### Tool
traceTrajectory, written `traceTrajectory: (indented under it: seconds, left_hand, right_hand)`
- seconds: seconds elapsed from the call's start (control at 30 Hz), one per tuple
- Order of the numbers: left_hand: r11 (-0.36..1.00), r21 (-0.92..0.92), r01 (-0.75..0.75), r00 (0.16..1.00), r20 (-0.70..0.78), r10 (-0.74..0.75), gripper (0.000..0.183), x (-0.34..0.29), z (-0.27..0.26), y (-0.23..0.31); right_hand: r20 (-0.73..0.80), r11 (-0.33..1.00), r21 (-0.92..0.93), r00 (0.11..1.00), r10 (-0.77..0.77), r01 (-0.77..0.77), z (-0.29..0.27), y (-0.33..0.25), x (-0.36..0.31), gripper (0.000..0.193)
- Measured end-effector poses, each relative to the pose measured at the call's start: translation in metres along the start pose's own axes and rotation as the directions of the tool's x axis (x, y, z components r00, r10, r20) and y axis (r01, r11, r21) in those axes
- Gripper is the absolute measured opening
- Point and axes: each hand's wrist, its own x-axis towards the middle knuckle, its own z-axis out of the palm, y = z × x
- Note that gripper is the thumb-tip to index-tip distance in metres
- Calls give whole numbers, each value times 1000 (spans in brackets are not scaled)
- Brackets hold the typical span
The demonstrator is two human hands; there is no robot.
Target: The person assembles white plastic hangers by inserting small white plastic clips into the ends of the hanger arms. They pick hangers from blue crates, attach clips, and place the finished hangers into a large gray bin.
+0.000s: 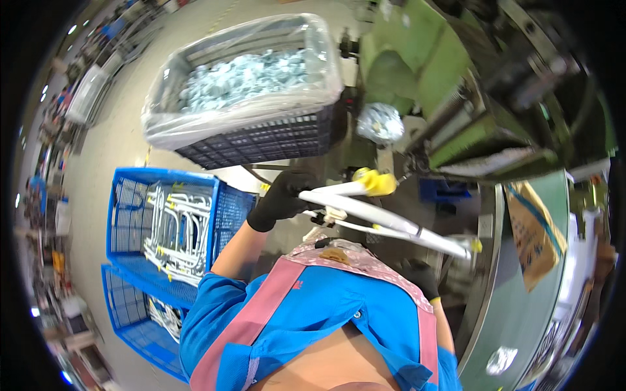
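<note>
My left hand (287, 199), in a black glove, is closed around one end of a white bent tube frame (391, 215). The tubes run from that hand across my front to the right. Yellow end pieces (375, 182) sit on a short upper tube, and a smaller yellow tip shows at the far right end. My right hand (420, 277), also black-gloved, is low at my right side, below the tubes. Its fingers are dim and partly hidden, so their grip does not show. A pink apron (345, 254) lies behind the frame.
Ahead on the left stands a dark crate (261, 140) with a clear liner, full of small pale pieces. Blue baskets (225, 215) of white bent tubes are at my left. A green machine (450, 130) rises front right; a green worktable (515, 313) with cardboard (531, 234) lies right.
</note>
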Motion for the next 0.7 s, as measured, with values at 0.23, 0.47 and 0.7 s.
traceTrajectory:
  seconds: [0.23,0.47,0.7]
  left_hand:
    - [681,-723,116,960,-94,-264,16,-47,-51,-62]
    - [786,-119,607,709,-365,-603,24,-69,-106,-23]
    - [872,192,451,682,-704,-198,17,17,-222,-72]
  right_hand:
    - [-272,780,-411,753,-599,472,-6,58,28,27]
    - [-291,828,395,909,-299,398,19,-29,23,22]
    - [-147,892,-61,880,-452,447,5,-78,34,33]
